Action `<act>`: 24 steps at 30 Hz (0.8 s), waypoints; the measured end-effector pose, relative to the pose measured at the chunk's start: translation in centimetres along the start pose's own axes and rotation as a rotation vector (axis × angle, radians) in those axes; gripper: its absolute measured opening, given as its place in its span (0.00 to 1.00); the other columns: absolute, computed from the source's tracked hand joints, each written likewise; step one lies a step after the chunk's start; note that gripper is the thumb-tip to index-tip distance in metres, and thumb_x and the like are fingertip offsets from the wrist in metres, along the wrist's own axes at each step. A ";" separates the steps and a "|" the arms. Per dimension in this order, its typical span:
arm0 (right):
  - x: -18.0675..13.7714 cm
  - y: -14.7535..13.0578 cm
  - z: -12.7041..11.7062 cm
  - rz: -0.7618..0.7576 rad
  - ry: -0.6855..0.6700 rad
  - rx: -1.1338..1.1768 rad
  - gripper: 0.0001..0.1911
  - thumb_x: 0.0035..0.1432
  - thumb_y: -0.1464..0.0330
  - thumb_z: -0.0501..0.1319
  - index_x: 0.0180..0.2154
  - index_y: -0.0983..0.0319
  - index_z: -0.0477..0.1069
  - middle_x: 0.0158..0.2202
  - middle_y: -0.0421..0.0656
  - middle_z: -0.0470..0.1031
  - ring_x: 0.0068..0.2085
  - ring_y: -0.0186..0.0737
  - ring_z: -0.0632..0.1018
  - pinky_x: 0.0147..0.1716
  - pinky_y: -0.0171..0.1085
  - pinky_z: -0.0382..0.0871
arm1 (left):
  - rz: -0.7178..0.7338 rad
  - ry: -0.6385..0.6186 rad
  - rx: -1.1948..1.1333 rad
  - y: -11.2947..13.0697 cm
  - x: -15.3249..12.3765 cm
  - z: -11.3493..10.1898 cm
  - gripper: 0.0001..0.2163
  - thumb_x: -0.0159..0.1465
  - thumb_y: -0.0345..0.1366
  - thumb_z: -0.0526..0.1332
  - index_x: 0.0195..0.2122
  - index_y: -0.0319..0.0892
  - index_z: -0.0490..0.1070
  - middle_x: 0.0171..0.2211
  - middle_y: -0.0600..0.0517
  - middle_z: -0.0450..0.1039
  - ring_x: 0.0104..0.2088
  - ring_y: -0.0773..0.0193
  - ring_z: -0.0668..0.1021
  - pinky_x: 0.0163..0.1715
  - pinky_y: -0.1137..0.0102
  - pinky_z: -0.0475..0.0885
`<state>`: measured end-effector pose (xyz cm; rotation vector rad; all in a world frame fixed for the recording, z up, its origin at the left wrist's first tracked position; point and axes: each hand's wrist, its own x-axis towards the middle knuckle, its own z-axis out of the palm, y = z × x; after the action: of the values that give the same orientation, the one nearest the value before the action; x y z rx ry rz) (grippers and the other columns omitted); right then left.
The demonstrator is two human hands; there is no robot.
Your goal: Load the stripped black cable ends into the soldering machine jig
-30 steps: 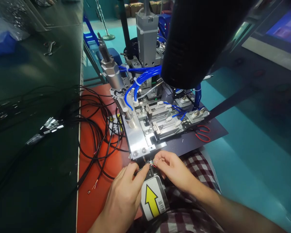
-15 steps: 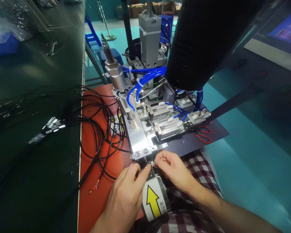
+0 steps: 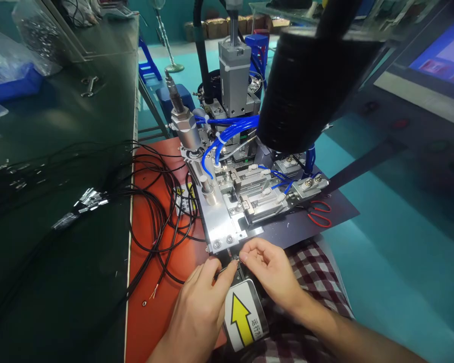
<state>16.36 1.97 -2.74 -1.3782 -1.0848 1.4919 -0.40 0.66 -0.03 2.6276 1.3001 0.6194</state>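
Observation:
My left hand [image 3: 202,300] is closed, thumb and forefinger pinching a black cable near its end, just in front of the machine's metal plate [image 3: 221,222]. My right hand [image 3: 272,269] is closed too, with thumb and forefinger pinched at the cable's thin wire ends; the fingertips hide most of them. Both hands' fingertips nearly touch, above a white label with a yellow arrow [image 3: 242,315]. Left of the machine, several loops of black cable [image 3: 155,222] lie on the orange board [image 3: 166,297]. One bare cable end [image 3: 154,291] shows thin split wires.
Red-handled scissors [image 3: 320,217] lie at the machine's right. A thick black tube [image 3: 306,96] hangs over the machine, near blue air hoses [image 3: 234,126]. On the dark left table are silver connectors [image 3: 93,199], a wrench [image 3: 89,85] and a blue tray [image 3: 17,88].
The fingertips of both hands have drawn closer together, covering the white and red wires that showed between them. The whole view has shifted slightly, with the scene lower and more right.

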 end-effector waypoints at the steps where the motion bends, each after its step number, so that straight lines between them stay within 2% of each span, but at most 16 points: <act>1: 0.0 0.0 -0.1 0.000 0.012 0.001 0.09 0.55 0.63 0.61 0.27 0.62 0.69 0.22 0.35 0.64 0.23 0.32 0.63 0.23 0.33 0.55 | 0.005 0.000 0.000 0.0 0.0 0.0 0.17 0.63 0.22 0.47 0.47 0.33 0.72 0.29 0.46 0.67 0.27 0.62 0.73 0.23 0.69 0.74; 3: 0.1 -0.4 -0.2 0.079 -0.002 0.062 0.09 0.54 0.64 0.61 0.26 0.62 0.68 0.20 0.35 0.63 0.23 0.32 0.62 0.22 0.33 0.54 | 0.017 -0.009 0.000 0.0 0.0 -0.1 0.17 0.63 0.22 0.48 0.47 0.33 0.72 0.29 0.46 0.68 0.27 0.62 0.73 0.24 0.70 0.74; 7: 1.1 -1.1 -0.6 0.291 -0.130 0.188 0.11 0.48 0.64 0.62 0.22 0.62 0.66 0.16 0.32 0.56 0.19 0.28 0.55 0.18 0.31 0.46 | -0.010 0.007 -0.005 0.0 -0.1 0.1 0.17 0.63 0.23 0.47 0.47 0.36 0.71 0.30 0.47 0.68 0.26 0.62 0.73 0.24 0.70 0.74; 10: 1.6 -0.9 -1.0 0.322 -0.176 0.191 0.11 0.46 0.63 0.63 0.21 0.63 0.66 0.15 0.32 0.58 0.18 0.27 0.56 0.17 0.31 0.45 | -0.023 0.008 -0.029 0.0 -0.3 0.2 0.17 0.62 0.22 0.48 0.47 0.38 0.70 0.30 0.48 0.68 0.27 0.62 0.73 0.26 0.70 0.74; 13: 1.5 -0.4 -1.3 0.309 -0.179 0.187 0.12 0.48 0.62 0.63 0.23 0.63 0.67 0.17 0.33 0.61 0.18 0.28 0.57 0.17 0.31 0.47 | -0.028 -0.033 -0.046 -0.2 -0.4 0.3 0.16 0.62 0.23 0.49 0.47 0.37 0.70 0.32 0.47 0.69 0.29 0.61 0.74 0.28 0.70 0.74; 16: 0.5 -0.1 -1.5 0.243 -0.122 0.139 0.12 0.52 0.60 0.63 0.27 0.62 0.68 0.20 0.34 0.64 0.19 0.29 0.60 0.18 0.31 0.50 | -0.059 -0.012 -0.055 -0.3 -0.6 0.5 0.16 0.63 0.24 0.48 0.47 0.38 0.70 0.34 0.47 0.69 0.29 0.61 0.73 0.29 0.69 0.74; 24: -1.5 -0.2 -0.8 -0.005 -0.025 -0.269 0.08 0.57 0.65 0.58 0.27 0.61 0.68 0.20 0.35 0.62 0.22 0.32 0.63 0.21 0.33 0.56 | -0.041 -0.019 -0.013 -0.5 -0.9 0.5 0.16 0.63 0.24 0.49 0.48 0.37 0.70 0.36 0.45 0.69 0.33 0.60 0.74 0.32 0.68 0.75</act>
<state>17.31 0.66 -2.09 -1.5402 -1.3416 1.4004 -1.05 0.27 -0.89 2.5828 1.3361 0.5937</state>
